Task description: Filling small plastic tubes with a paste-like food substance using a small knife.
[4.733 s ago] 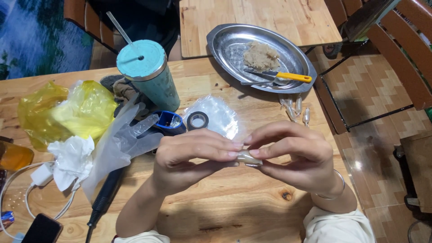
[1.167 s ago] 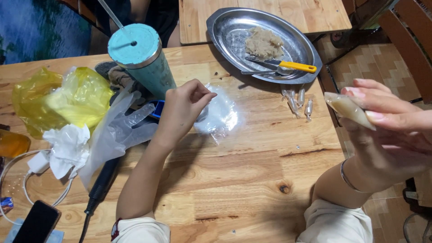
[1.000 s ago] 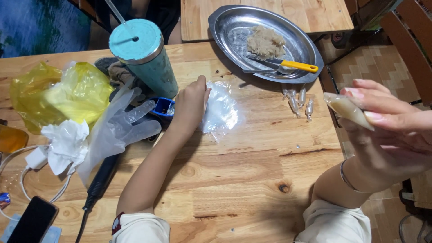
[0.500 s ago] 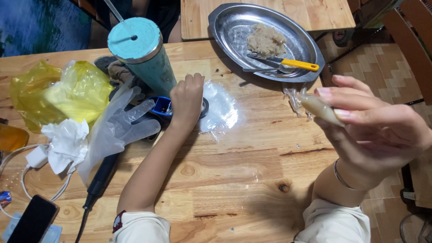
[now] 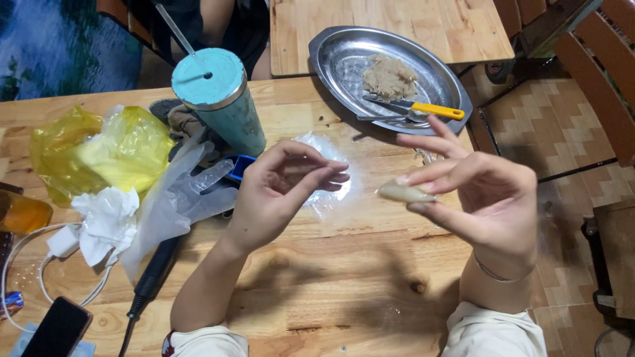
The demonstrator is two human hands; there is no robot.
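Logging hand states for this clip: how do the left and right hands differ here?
The right hand pinches a small pale roll at its fingertips, other fingers spread; the left hand has fingers curled together and I can't tell if it holds anything. The left hangs over the clear plastic sheet, the right nearer the table edge. Both are bare and raised above the table.

A small pale, translucent oblong piece (image 5: 405,193), lying roughly level at centre right of the frame, pinched between right-hand fingertips (image 5: 423,178).
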